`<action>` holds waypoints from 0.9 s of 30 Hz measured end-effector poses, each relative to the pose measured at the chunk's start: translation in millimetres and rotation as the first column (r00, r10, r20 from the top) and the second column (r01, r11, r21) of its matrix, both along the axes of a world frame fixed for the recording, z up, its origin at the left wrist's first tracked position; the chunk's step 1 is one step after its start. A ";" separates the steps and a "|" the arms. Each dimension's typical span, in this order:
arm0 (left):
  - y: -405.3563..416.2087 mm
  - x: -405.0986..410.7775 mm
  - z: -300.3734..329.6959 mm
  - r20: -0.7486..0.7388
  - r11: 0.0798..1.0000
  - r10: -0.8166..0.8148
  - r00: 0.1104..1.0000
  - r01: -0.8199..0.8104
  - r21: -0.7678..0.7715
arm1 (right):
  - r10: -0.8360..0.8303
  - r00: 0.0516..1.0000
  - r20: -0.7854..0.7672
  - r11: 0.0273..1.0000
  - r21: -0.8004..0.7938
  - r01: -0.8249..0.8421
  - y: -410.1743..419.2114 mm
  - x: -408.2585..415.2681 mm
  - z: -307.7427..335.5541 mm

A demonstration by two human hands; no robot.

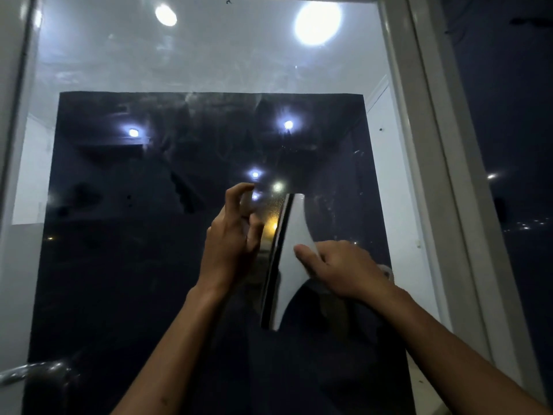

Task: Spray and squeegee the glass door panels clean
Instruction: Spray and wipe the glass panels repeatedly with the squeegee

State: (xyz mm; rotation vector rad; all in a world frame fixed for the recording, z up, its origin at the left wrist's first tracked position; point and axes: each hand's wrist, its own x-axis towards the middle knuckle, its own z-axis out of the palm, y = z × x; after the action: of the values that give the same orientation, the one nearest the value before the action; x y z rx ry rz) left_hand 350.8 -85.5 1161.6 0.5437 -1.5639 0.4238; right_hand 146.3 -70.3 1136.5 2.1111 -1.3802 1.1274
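At the lower left edge, left of the glass panel (119,265), a metal door handle (27,374) juts from the pale door frame (12,145). The panel itself is dark over most of its height, with ceiling lights mirrored in it and faint smears across its upper part. In front of the panel's middle, the left hand (232,235) is raised with its fingers curled round a small spray bottle (247,202), the forefinger hooked over its top; the bottle is mostly hidden and blurred. Just right of that hand, a white squeegee (288,256) stands nearly upright against the panel, dark blade edge toward the left. The right hand (344,269) grips its handle, thumb pressed on the white body. Right of the panel runs a white frame post (419,175).
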 end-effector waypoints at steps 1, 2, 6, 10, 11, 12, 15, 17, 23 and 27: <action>1.4 0.7 -2.0 0.000 1.000 -0.001 1.000 0.001 -0.005 | -0.026 0.996 -0.083 1.000 -0.013 0.025 -1.1 9.2 3.7; 2.4 0.5 -4.4 -0.004 1.000 -0.001 1.000 0.001 -0.011 | -0.046 0.987 -0.152 0.999 -0.021 0.044 -1.5 17.1 7.0; 3.0 -2.1 -12.3 -0.026 1.000 0.001 1.000 -0.002 -0.023 | -0.145 0.941 -0.306 0.989 -0.030 0.142 -3.1 24.5 19.3; -3.2 -6.6 -15.2 -0.035 1.000 -0.015 0.999 0.014 -0.022 | -0.247 0.928 -0.279 0.966 0.001 0.258 -9.2 -14.9 29.6; -5.0 -7.8 -15.9 -0.036 1.000 -0.012 0.999 0.012 -0.022 | -0.263 0.928 -0.262 0.960 0.022 0.278 -9.0 -27.1 32.2; -6.3 -9.0 -17.0 -0.032 1.000 -0.015 0.999 0.015 -0.020 | -0.273 0.930 -0.245 0.956 0.039 0.291 -8.2 -37.3 34.1; -9.6 -11.2 -22.0 0.001 1.000 -0.027 1.000 0.027 -0.015 | -0.278 0.935 -0.221 0.956 0.029 0.291 -10.5 -45.0 37.8; -10.8 -10.5 -24.2 0.012 1.000 -0.017 1.000 0.018 -0.021 | -0.271 0.937 -0.220 0.962 -0.026 0.272 -11.1 -34.5 41.6; -16.9 -13.2 -29.0 -0.006 1.000 -0.012 1.000 0.012 -0.001 | -0.268 0.945 -0.186 0.962 -0.003 0.272 -18.7 -38.0 39.5; -19.6 -15.5 -34.7 0.015 1.000 -0.018 1.000 0.018 0.009 | -0.298 0.954 -0.041 0.945 0.129 0.301 -16.5 -76.7 26.6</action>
State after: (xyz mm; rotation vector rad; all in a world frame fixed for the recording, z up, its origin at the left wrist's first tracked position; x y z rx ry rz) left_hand 335.4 -105.2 1126.9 0.5344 -1.5842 0.4080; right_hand 69.6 -86.8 1163.1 1.9064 -1.7389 0.9101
